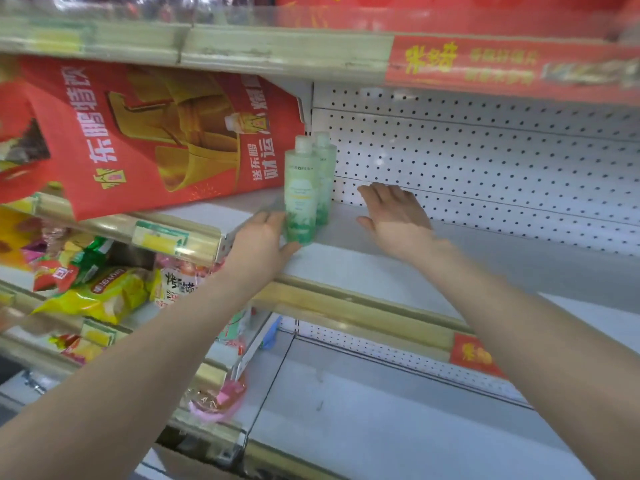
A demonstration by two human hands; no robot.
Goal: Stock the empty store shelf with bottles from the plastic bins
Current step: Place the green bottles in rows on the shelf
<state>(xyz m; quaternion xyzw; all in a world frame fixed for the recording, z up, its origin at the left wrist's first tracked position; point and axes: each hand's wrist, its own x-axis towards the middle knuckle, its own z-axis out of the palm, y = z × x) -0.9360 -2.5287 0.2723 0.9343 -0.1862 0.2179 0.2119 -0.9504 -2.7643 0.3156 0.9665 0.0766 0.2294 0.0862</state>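
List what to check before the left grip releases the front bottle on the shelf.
1. Front green bottle upright: ok.
2. Left grip curled round its lower part: ok.
3. Its base seated on the white shelf: cannot tell, the grip hides it.
4. Rear green bottle standing behind it: ok.
5. Right grip open, holding nothing: ok.
6. Clearance from the red carton: cannot tell.
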